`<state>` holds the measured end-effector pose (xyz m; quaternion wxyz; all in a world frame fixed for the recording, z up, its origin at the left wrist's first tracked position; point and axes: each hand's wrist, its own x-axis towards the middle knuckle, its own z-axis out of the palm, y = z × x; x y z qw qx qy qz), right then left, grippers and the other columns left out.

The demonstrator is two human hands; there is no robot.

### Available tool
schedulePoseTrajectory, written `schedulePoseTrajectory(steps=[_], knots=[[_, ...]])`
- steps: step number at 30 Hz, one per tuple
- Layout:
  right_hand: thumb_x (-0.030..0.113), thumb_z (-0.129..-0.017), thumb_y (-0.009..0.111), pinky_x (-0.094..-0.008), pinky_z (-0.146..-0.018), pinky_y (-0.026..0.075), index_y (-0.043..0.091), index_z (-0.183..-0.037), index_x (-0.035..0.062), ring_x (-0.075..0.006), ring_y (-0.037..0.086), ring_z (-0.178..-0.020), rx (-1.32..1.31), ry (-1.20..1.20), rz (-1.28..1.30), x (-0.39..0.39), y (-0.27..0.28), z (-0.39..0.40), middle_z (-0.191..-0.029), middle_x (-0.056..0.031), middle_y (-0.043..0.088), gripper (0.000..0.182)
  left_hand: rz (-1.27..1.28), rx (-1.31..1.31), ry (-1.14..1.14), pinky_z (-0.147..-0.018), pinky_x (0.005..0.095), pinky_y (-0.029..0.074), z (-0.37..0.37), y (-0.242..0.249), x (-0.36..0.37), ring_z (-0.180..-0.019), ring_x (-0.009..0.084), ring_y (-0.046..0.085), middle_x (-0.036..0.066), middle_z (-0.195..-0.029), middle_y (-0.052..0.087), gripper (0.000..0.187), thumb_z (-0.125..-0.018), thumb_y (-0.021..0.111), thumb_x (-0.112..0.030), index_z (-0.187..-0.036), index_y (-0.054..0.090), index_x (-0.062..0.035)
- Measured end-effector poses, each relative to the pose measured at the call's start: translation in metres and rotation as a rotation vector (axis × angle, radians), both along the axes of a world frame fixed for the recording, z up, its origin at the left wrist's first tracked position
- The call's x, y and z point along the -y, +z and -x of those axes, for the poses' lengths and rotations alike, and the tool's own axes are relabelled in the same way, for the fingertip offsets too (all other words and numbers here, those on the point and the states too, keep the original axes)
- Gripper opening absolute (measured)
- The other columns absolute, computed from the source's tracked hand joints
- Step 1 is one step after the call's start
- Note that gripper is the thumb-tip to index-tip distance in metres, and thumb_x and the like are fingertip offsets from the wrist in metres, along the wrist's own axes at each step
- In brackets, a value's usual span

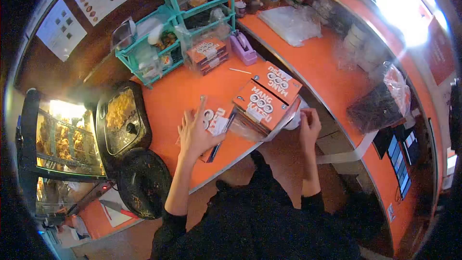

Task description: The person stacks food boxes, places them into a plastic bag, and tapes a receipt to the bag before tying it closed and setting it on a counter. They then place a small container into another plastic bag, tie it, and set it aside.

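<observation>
Black clothing [250,212] on the person's torso fills the bottom centre, seen from above, with a bare forearm reaching forward on each side over an orange counter [163,96]. The left hand [196,134] is open, fingers spread, its palm side down on a flat orange box [216,115] with white lettering, close to the counter's front edge. The right hand [309,126] has its fingers bent in beside white and clear plastic [290,119]; whether it pinches the plastic cannot be told.

Between the hands, a stack of orange boxes [262,106] printed "MANG KATSU" lies at the counter edge, the plastic along its near and right sides. Another orange box [279,83] is just beyond, with matching lettering.

Farther back sit a lilac tape dispenser [244,50], a smaller pile of orange boxes [207,53] partly covered by clear plastic, a teal basket [151,70] and a tiered teal rack [181,19]. At the left of the view, golden food [121,108] fills part of a dark tray, next to a round black pan [144,183] and a lit display case [71,139]. Below, a knife [115,207] with a red handle lies on a white board.
</observation>
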<state>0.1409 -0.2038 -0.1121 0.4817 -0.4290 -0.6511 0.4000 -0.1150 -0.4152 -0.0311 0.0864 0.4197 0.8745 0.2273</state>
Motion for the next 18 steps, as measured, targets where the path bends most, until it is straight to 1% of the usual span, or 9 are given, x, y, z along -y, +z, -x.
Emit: schedulePoseTrajectory(steps=[4,6,8,10,11,13,15,16,18], knots=[[0.008,-0.089,0.056,-0.0249,-0.061,0.044,0.063,-0.096,0.0021,-0.0083,0.053,-0.066,0.247,-0.082,0.021,-0.105,-0.086,-0.033,-0.077,-0.0027,0.062,0.012,-0.076,-0.086,-0.251,-0.092,0.0555,0.038,-0.023,0.028,-0.107,-0.115,0.0414,0.046,0.021,-0.123,0.042,0.112,-0.051,0.081,-0.041,-0.147,0.025,-0.0245],[0.014,-0.091,0.054,-0.0266,-0.068,0.048,0.064,-0.097,0.0025,-0.0112,0.059,-0.075,0.437,0.013,0.08,-0.164,-0.146,-0.028,-0.083,-0.006,0.065,0.017,-0.09,-0.083,-0.355,-0.093,0.055,0.038,-0.037,0.018,-0.164,-0.115,0.042,0.046,0.022,-0.125,0.042,0.111,-0.051,0.08,-0.043,-0.146,0.027,-0.0247],[0.023,-0.095,0.05,-0.0273,-0.076,0.048,0.064,-0.105,0.0041,-0.0131,0.062,-0.086,0.411,0.079,-0.025,-0.182,-0.149,-0.009,-0.091,-0.0052,0.067,0.025,-0.05,-0.077,-0.385,-0.094,0.0553,0.037,-0.045,0.001,-0.206,-0.117,0.0424,0.046,0.023,-0.126,0.042,0.112,-0.05,0.081,-0.044,-0.146,0.027,-0.0249],[0.029,-0.097,0.048,-0.0278,-0.085,0.046,0.061,-0.114,0.0047,-0.0135,0.061,-0.096,0.07,0.403,0.255,-0.215,-0.175,0.012,-0.102,-0.0052,0.066,0.033,-0.008,-0.064,-0.407,-0.095,0.0555,0.037,-0.058,-0.007,-0.235,-0.118,0.0428,0.046,0.023,-0.126,0.042,0.113,-0.049,0.082,-0.044,-0.146,0.028,-0.0251],[0.032,-0.099,0.046,-0.0287,-0.087,0.046,0.057,-0.122,0.0047,-0.0147,0.061,-0.095,0.046,0.587,0.382,-0.232,-0.194,0.019,-0.11,-0.0047,0.065,0.038,0.058,-0.103,-0.388,-0.096,0.0555,0.036,-0.06,-0.011,-0.238,-0.119,0.0431,0.045,0.023,-0.128,0.041,0.113,-0.049,0.082,-0.047,-0.146,0.028,-0.0242],[0.031,-0.096,0.051,-0.0279,-0.088,0.045,0.06,-0.116,0.0029,-0.015,0.061,-0.094,-0.111,0.655,0.534,-0.224,-0.164,0.031,-0.108,-0.0039,0.064,0.035,0.147,-0.149,-0.369,-0.098,0.0556,0.036,-0.062,-0.011,-0.244,-0.119,0.0434,0.045,0.023,-0.129,0.041,0.114,-0.049,0.083,-0.05,-0.145,0.029,-0.0233],[0.027,-0.091,0.059,-0.0289,-0.081,0.047,0.063,-0.104,0.0018,-0.0145,0.06,-0.089,0.094,0.844,0.463,-0.235,-0.174,0.042,-0.097,-0.0042,0.065,0.029,0.205,-0.059,-0.44,-0.103,0.0475,0.036,-0.056,0.004,-0.248,-0.124,0.0389,0.042,0.022,-0.13,0.043,0.109,-0.054,0.082,-0.052,-0.142,0.032,-0.0106],[0.027,-0.091,0.059,-0.0289,-0.081,0.047,0.063,-0.104,0.0018,-0.0145,0.06,-0.089,0.087,0.854,0.476,-0.23,-0.164,0.044,-0.097,-0.0042,0.065,0.029,0.175,-0.076,-0.472,-0.104,0.0444,0.035,-0.046,-0.001,-0.254,-0.124,0.0352,0.043,0.02,-0.128,0.047,0.097,-0.064,0.078,-0.055,-0.137,0.037,-0.0056],[0.022,-0.085,0.066,-0.0308,-0.07,0.048,0.064,-0.092,-0.0001,-0.0151,0.061,-0.081,0.23,0.507,0.099,-0.22,-0.136,0.04,-0.088,-0.0077,0.064,0.024,0.11,-0.034,-0.361,-0.103,0.0443,0.036,-0.02,-0.024,-0.288,-0.124,0.0363,0.043,0.021,-0.13,0.046,0.098,-0.064,0.077,-0.058,-0.138,0.037,-0.0079]])
